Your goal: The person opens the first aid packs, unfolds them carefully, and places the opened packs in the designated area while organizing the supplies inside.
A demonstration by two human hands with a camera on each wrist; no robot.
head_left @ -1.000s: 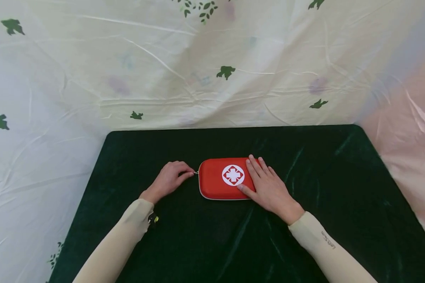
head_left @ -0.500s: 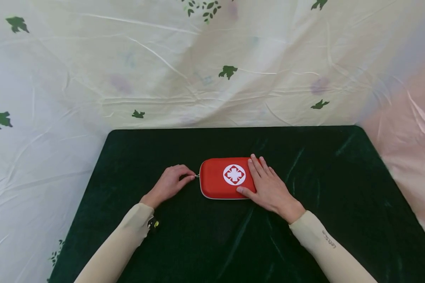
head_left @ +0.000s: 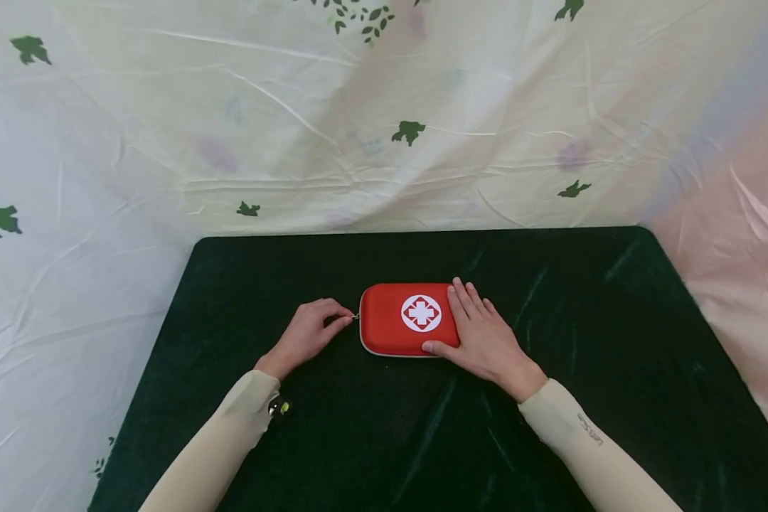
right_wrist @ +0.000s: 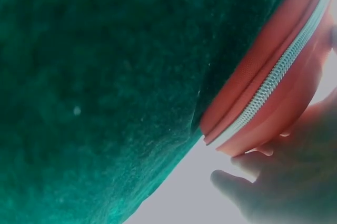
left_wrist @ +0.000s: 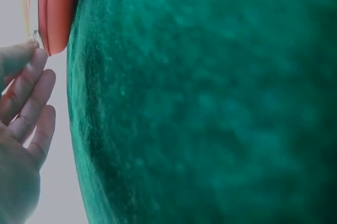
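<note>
A red first-aid case (head_left: pixel 377 320) with a white cross emblem lies flat on the dark green cloth. At its left end my left hand (head_left: pixel 307 333) pinches a small metal zipper pull (head_left: pixel 356 316) between thumb and index finger; in the left wrist view the other fingers of that hand (left_wrist: pixel 26 97) extend loosely. Across the case's right end rests my right hand (head_left: pixel 486 338), its fingers straight and pressing on the lid. The right wrist view shows the silver zipper (right_wrist: pixel 279 74) running along the case's side, its teeth meshed there.
Green velvety cloth (head_left: pixel 371 434) covers the table, with some creases to the right. Behind it hangs a pale curtain (head_left: pixel 294 107) printed with green leaves and birds. A dark wristband piece (head_left: pixel 278 407) shows at the left cuff.
My left hand, with the zipper pull, has dropped slightly toward the near side along the left end. The right hand stays on the case, which has hardly moved.
</note>
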